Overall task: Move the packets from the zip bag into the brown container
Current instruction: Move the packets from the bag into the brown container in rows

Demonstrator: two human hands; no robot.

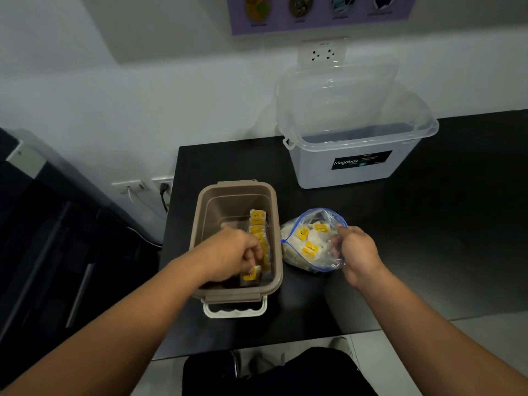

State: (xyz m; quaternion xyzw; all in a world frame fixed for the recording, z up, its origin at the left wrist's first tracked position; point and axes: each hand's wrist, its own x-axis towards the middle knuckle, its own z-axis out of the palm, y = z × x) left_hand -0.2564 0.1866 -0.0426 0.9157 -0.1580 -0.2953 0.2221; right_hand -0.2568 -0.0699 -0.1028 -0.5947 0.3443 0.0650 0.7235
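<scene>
Holding the zip bag point(303, 260) in the right hand point(357, 252), seat the packet point(251, 275) pinched by the left hand point(231, 252) inside the brown container point(228, 205).

Single head-worn wide-angle view. Faces forward and down onto black rectangular tabletop point(428, 252), close range, brown rectangular plastic container point(228, 207) near centre, white wall point(143, 95) above.

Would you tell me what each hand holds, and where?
Left hand: yellow-labelled packet, by its upper edge. Right hand: clear blue-zip plastic bag, by its mouth rim.
</scene>
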